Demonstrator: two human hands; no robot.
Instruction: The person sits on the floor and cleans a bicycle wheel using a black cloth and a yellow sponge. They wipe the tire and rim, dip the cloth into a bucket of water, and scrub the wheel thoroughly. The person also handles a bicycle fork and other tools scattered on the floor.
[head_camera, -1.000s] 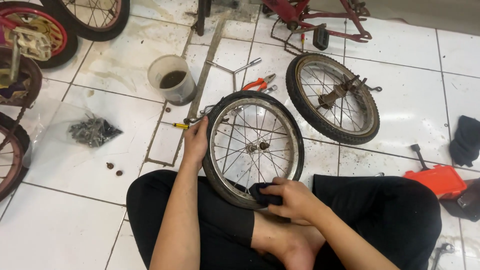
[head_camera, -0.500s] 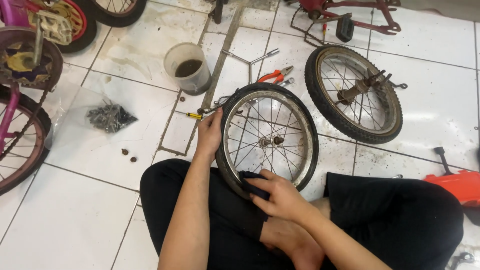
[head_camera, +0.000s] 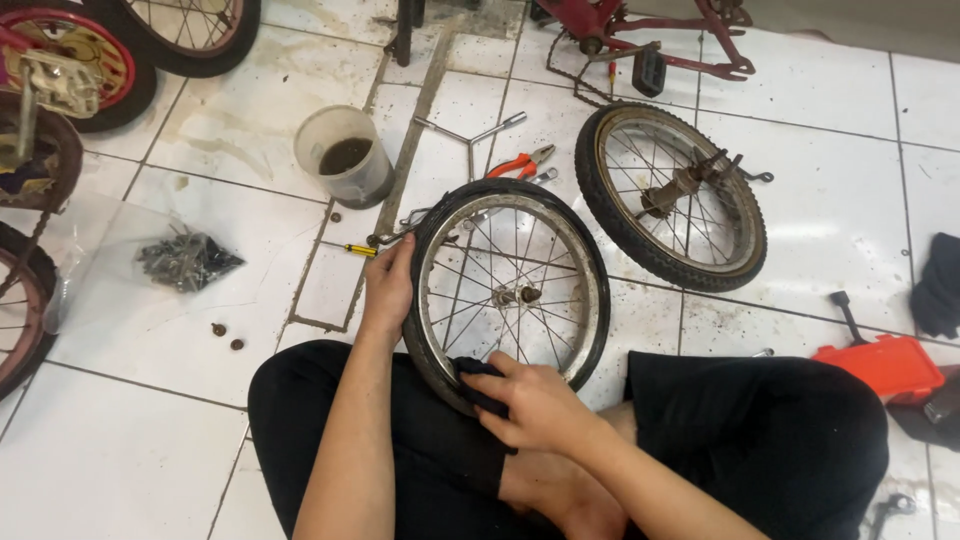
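I see the small bicycle wheel (head_camera: 510, 290) standing tilted on the tiled floor (head_camera: 150, 440), its lower edge leaning on my crossed legs (head_camera: 400, 440), so that the rim faces up to me and both hands can reach it. My left hand (head_camera: 388, 290) is closed around the tyre on the left side; I think this grip is there to hold the wheel steady and stop it from rolling. My right hand (head_camera: 535, 405) is at the lower edge of the wheel, the fingers pressed together on a dark cloth (head_camera: 478, 385) that lies against the tyre and rim, as for wiping.

A second wheel (head_camera: 672, 195) lies flat on the floor just to the right, apart from the first one. Behind the held wheel, near its top edge, lie red pliers (head_camera: 522, 162), a three-way socket wrench (head_camera: 468, 135) and a yellow-handled screwdriver (head_camera: 362, 250), all within arm reach. A plastic tub (head_camera: 345, 160) with dark liquid stands farther left, and a clear bag of small metal parts (head_camera: 185, 262) lies toward the left edge of the floor. An orange box (head_camera: 878, 362) is at the right.
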